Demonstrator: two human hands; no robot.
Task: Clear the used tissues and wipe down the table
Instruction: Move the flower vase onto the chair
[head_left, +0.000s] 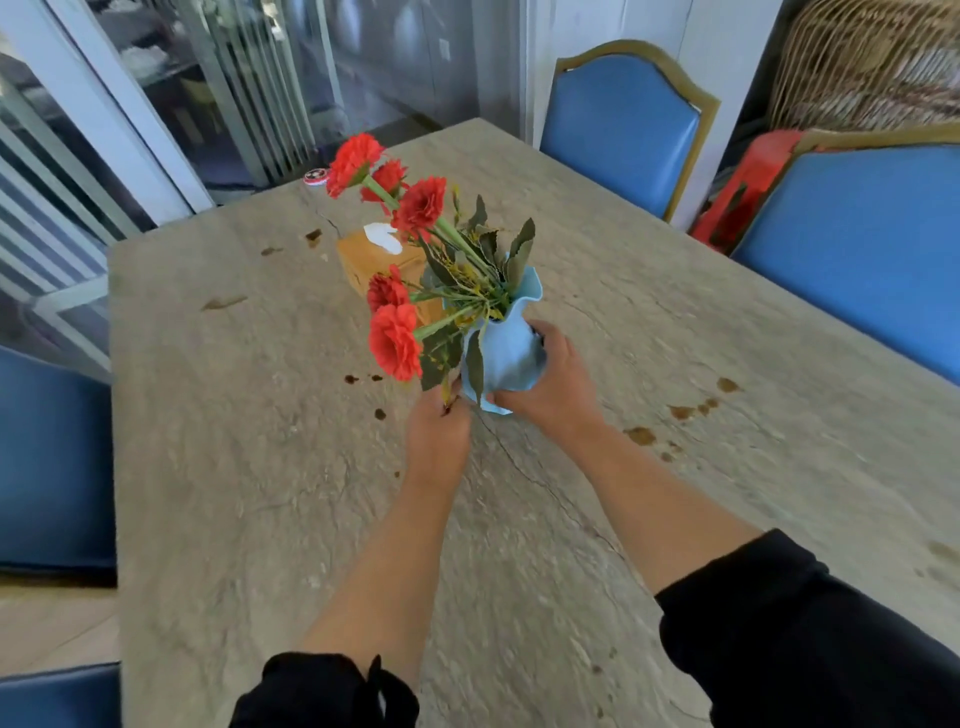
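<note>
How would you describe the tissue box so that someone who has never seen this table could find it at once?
Start at the long beige stone table, then find the light blue ruffled vase of red flowers held by both hands over its middle. Just behind it, partly hidden by the flowers, stands the tan wooden tissue box. It alone has a white tissue poking from its top.

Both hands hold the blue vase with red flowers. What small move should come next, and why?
Probably set the wavy light-blue vase, held tilted by left hand and right hand, at a stain-free spot, since brown stains spot the stone-look table for wiping.
</note>
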